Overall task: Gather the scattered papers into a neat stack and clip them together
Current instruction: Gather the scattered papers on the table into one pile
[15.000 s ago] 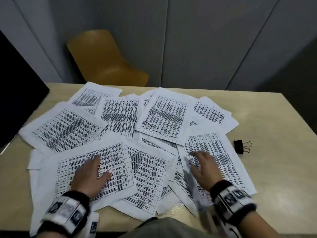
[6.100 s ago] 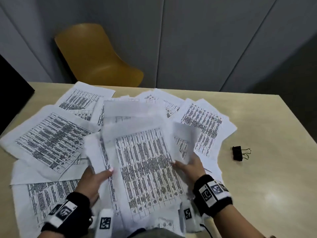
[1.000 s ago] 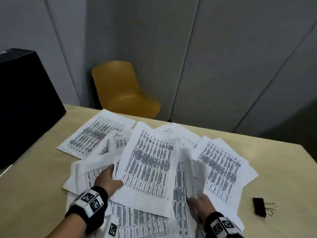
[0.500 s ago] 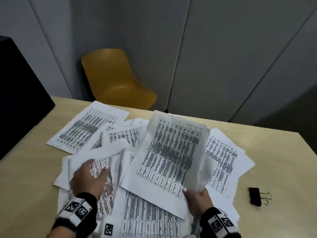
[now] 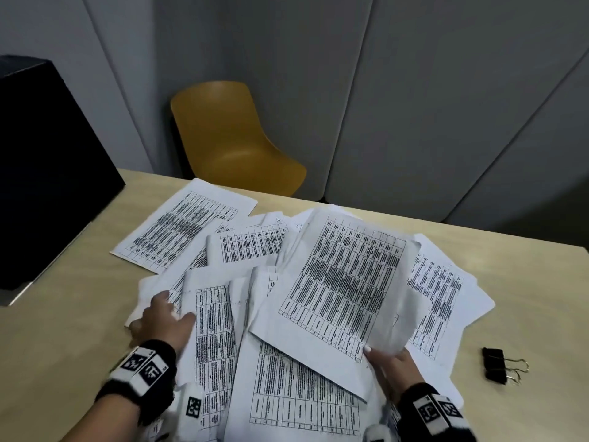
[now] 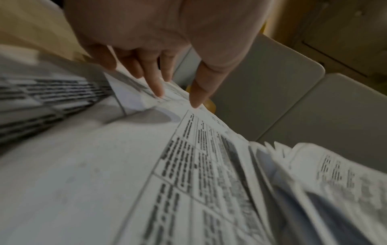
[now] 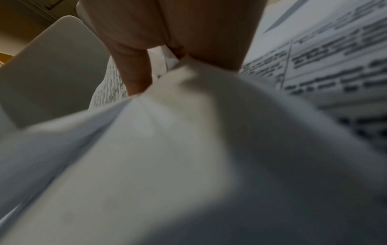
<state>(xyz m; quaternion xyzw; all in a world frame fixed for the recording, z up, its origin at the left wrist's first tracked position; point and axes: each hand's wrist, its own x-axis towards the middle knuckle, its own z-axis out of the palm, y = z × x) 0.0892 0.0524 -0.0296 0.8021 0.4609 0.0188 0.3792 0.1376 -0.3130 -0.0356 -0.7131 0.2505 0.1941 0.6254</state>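
Note:
Several printed sheets (image 5: 223, 250) lie overlapping on the beige table (image 5: 63, 314). My right hand (image 5: 379, 358) pinches the near right corner of one table-printed sheet (image 5: 344, 282), thumb on top, holding it just over the pile. In the right wrist view the right hand (image 7: 163, 71) closes on bunched white paper (image 7: 167, 132). My left hand (image 5: 165, 311) rests with straight fingers on the pile's left edge. The left wrist view shows its fingers (image 6: 155, 84) and thumb touching the sheets (image 6: 188, 165). A black binder clip (image 5: 495, 365) lies alone on the table to the right.
A yellow chair (image 5: 236, 138) stands behind the table's far edge. A large black box (image 5: 47, 170) sits at the table's left side. Grey wall panels (image 5: 414, 90) close off the back. Bare tabletop shows at the left and around the clip.
The sheet in my right hand has come down from a raised, blurred position to lie low over the pile. My left hand stays on the pile's left sheets.

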